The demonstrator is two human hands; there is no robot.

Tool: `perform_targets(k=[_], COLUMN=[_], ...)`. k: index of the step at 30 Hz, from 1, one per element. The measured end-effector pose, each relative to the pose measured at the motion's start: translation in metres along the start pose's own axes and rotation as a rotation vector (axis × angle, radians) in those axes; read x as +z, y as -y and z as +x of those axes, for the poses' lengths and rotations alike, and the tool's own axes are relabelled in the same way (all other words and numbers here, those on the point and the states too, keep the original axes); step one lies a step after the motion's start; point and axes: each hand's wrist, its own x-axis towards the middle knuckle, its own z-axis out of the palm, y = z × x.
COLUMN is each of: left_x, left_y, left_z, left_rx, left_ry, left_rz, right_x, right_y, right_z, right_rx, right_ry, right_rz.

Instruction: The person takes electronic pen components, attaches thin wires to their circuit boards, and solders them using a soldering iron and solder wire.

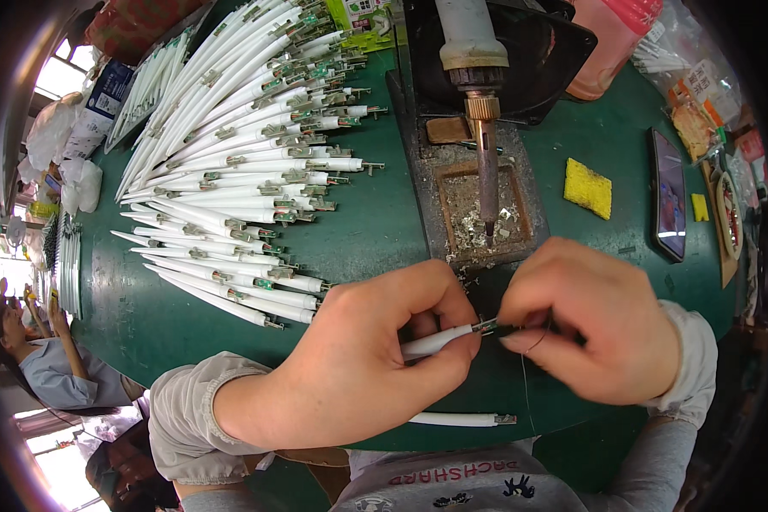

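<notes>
Green tabletop [358, 222] spread out around my work, and beyond its edge, at nine o'clock from my hands, sat a person [68, 367] in a pale blue top. My left hand [384, 341] gripped a white stick [439, 343] between thumb and fingers, its metal end pointing between two and three o'clock. At three o'clock, my right hand [584, 328] was closed, thumb and fingers pinching a thin wire [526, 384] that trailed down toward six. Those fingertips were right beside the stick's metal end; I cannot tell whether they touched it.

Near me, between five and six o'clock, lay a spare stick [456, 419]. At ten to eleven, a big pile [247, 171] of such sticks fanned out, most with their metal ends toward the right. Just past twelve, an iron [485, 107] hung tip-down over a speckled tray [527, 205]. A yellow sponge [587, 188] lay between one and two, and a phone [670, 196] at two.
</notes>
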Motion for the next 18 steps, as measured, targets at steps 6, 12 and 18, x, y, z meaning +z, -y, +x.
perform_targets(k=[6, 12, 18], left_x=[-0.007, -0.013, -0.014], left_y=[-0.001, -0.006, -0.002], left_z=[0.009, 0.019, 0.025], left_rx=[0.012, -0.009, 0.055], left_ry=[-0.058, -0.067, -0.080], left_rz=[-0.063, -0.174, -0.269], right_x=[-0.022, -0.001, 0.006], right_y=[-0.005, -0.015, -0.020], right_z=[0.004, 0.002, 0.005], right_rx=[0.419, 0.248, 0.267], right_ry=[0.153, -0.077, -0.159], right_rz=[0.387, 0.307, 0.364])
